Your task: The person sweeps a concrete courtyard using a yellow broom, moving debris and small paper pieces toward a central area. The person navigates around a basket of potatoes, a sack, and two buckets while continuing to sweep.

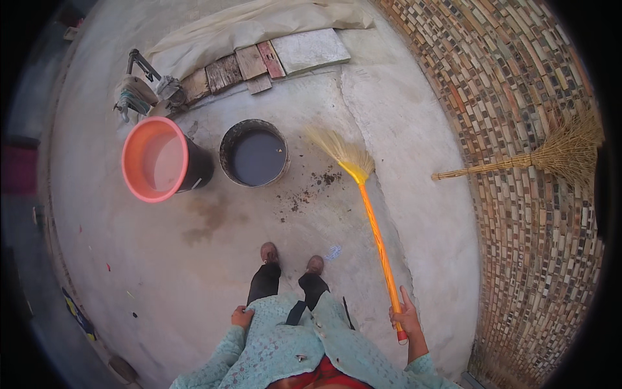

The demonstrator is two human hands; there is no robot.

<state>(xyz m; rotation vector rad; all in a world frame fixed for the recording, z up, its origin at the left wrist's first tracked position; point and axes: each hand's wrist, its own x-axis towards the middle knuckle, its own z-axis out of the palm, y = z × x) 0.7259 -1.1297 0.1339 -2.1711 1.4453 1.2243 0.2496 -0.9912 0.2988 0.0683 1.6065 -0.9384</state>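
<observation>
A broom point(376, 236) with an orange handle and pale bristles is in my right hand point(406, 318), which is wrapped round the handle near its red end. The bristles are at the far end, blurred, on or just over the concrete beside a scatter of dark debris point(304, 194). My left hand point(242, 317) hangs by the hem of my light green cardigan point(278, 334) with its fingers curled in; whether they pinch the cloth or anything else is hidden.
Left of the debris stand a dark bucket point(225, 154) of murky liquid and an orange-rimmed tub point(184, 146). Boards point(227, 73) and a pale sheet point(259, 24) lie beyond, next to a hand pump point(144, 65). A twig broom point(518, 161) leans on the brick wall point(518, 259) at right.
</observation>
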